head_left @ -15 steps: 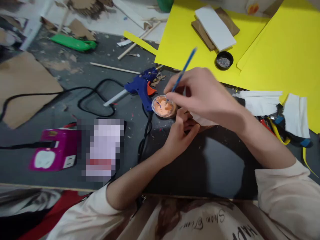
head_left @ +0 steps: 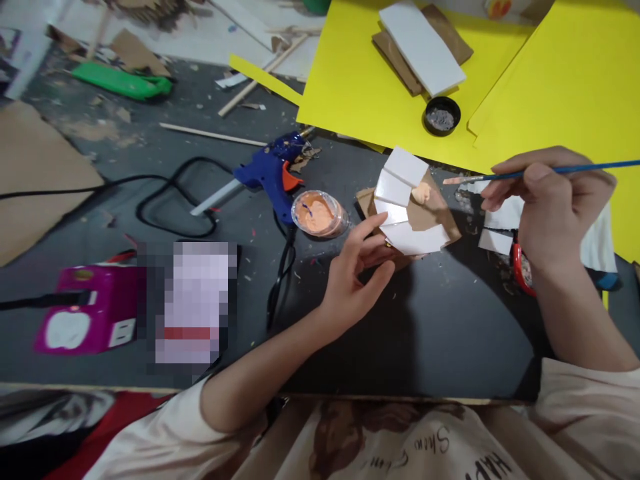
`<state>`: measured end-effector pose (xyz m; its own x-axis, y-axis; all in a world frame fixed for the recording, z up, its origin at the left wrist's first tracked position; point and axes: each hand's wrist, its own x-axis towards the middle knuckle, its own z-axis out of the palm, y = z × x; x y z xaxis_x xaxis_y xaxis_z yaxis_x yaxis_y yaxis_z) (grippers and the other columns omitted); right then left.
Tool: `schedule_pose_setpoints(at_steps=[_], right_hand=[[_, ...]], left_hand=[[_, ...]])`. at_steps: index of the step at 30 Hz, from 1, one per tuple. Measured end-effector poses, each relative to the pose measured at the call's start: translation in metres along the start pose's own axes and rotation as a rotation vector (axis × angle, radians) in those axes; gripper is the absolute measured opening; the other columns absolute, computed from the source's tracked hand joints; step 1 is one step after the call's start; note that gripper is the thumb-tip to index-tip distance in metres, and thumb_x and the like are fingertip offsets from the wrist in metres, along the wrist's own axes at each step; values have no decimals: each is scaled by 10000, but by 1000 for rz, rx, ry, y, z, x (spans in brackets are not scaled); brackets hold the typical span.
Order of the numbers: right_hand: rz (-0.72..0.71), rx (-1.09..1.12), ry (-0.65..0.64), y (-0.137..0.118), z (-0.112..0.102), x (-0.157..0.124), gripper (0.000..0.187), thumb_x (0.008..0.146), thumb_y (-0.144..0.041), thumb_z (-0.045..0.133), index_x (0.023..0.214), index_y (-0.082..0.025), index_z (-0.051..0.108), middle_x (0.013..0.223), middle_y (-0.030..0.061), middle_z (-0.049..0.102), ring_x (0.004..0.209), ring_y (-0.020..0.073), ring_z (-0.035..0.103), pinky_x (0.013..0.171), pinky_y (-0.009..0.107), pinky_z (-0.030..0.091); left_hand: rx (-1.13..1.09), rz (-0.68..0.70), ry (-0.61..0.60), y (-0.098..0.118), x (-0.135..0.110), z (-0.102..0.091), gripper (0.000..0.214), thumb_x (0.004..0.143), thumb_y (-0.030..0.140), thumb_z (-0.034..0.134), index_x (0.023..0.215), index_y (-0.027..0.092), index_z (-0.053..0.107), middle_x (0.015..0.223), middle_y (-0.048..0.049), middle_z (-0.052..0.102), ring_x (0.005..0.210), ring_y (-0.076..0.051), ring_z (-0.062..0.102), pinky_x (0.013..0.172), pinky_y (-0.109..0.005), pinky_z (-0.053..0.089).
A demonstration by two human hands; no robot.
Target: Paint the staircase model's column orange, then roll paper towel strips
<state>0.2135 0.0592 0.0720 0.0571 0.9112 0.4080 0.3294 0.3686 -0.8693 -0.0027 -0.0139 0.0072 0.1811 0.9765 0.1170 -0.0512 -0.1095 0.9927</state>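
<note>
Brown cardboard (head_left: 436, 215) is lying on the dark tabletop (head_left: 450, 333), bearing an arc of flat, smooth white pieces (head_left: 393, 189) and a lumpy peach dab (head_left: 421, 193). The left hand (head_left: 353, 280) is resting its index finger on one piece, thumb spread apart. The right hand (head_left: 555, 207) is pinching a slim blue paintbrush (head_left: 510, 175), its peach-smeared tip hovering near the cardboard. Leftward, a round clear cup (head_left: 342, 220) is holding thick peach paste (head_left: 320, 215) beside a blue plastic glue gun (head_left: 267, 172).

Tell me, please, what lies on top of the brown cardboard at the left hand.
White pieces in a curve and a peach-coloured dab; the brown cardboard beneath them is covered and cannot be seen.
</note>
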Motion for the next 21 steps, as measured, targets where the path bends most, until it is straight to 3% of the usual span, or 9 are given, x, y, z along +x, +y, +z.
schedule_pose_setpoints(at_steps=[4, 8, 11, 15, 21], right_hand=[[-58, -23, 44, 10, 4, 0, 189, 909, -302, 522, 794, -289, 671, 625, -8, 638, 525, 175, 621, 481, 344, 503], [-85, 32, 35, 17, 8, 4, 98, 857, -251, 603, 774, -264, 653, 588, -34, 614, 486, 126, 579, 459, 276, 467], [-59, -32, -52, 22, 6, -1, 71, 847, -216, 597, 834, -248, 659, 645, -33, 641, 530, 118, 608, 513, 265, 495], [-113, -222, -179, 23, 5, -13, 94, 838, -210, 579, 819, -217, 671, 733, -1, 689, 639, 135, 652, 584, 266, 509], [-371, -455, -304, 23, 11, -23, 106, 834, -218, 559, 855, -252, 657, 743, 21, 712, 646, 174, 655, 583, 295, 509]], left_hand=[[1, 69, -17, 3, -6, 1, 541, 893, 231, 577, 1398, 278, 389, 1219, -86, 626, 1087, -205, 657, 1005, -385, 522], [-19, 39, -159, 1, -6, 5, 706, 888, 184, 570, 1487, 327, 224, 1319, -90, 574, 1177, -216, 610, 1044, -405, 488], [20, 9, -284, -1, -6, 6, 801, 883, 159, 563, 1512, 336, 100, 1396, -102, 520, 1229, -227, 571, 1054, -426, 477], [108, 1, -344, -2, -6, 5, 877, 869, 156, 575, 1517, 311, 6, 1483, -134, 419, 1253, -249, 551, 1061, -460, 461], [188, 46, -376, -3, -4, 2, 920, 854, 205, 604, 1521, 270, -26, 1387, -156, 529, 1247, -260, 557, 1053, -441, 468]])
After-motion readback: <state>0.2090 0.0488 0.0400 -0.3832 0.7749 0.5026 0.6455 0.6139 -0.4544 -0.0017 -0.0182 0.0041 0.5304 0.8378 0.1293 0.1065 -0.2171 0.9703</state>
